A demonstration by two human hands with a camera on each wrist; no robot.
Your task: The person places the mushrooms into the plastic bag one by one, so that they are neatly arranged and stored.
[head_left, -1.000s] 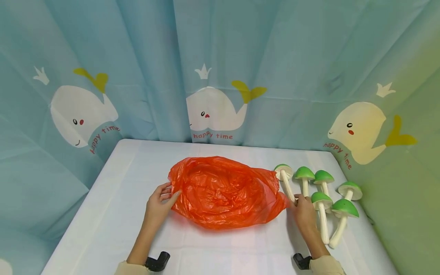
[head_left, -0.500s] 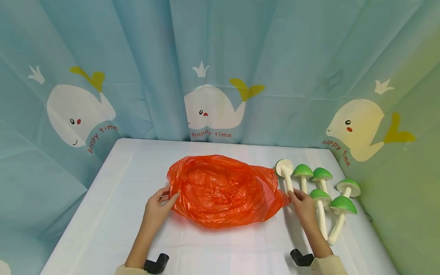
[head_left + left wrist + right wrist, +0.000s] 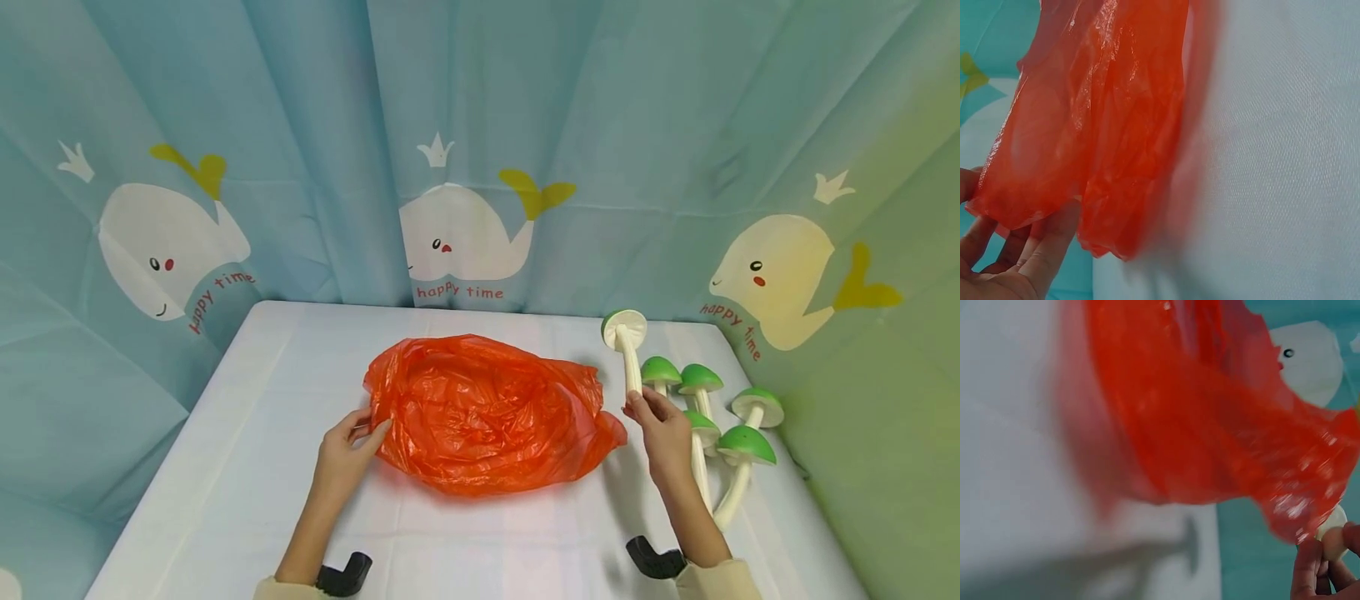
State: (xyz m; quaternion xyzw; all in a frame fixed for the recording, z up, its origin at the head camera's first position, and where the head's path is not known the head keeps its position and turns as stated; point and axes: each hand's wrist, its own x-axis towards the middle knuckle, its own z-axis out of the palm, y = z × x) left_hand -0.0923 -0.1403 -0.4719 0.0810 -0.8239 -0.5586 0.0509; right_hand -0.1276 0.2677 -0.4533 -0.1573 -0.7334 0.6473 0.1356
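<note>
A thin red plastic bag (image 3: 480, 417) lies with its mouth spread open in the middle of the table. At its left rim my left hand (image 3: 348, 450) pinches the film between thumb and fingers, as the left wrist view also shows around the bag's edge (image 3: 1029, 200). My right hand (image 3: 663, 433) grips the lower end of a toy mushroom (image 3: 628, 350) with a green cap and cream stem. That mushroom is raised, cap up, with the pale underside of its cap facing me. In the right wrist view its stem end (image 3: 1334, 534) shows between the fingers, close to the bag's corner.
Several more green-capped mushrooms (image 3: 742, 446) lie at the right of the white table (image 3: 450, 550), partly hidden behind my right hand and forearm. A blue curtain (image 3: 637, 125) with printed whales hangs behind the far edge. Black wrist mounts (image 3: 345, 575) sit on both forearms.
My right hand has picked up the leftmost mushroom and lifted it, its cap rising and tipping back. The left hand stays at the bag's left rim.
</note>
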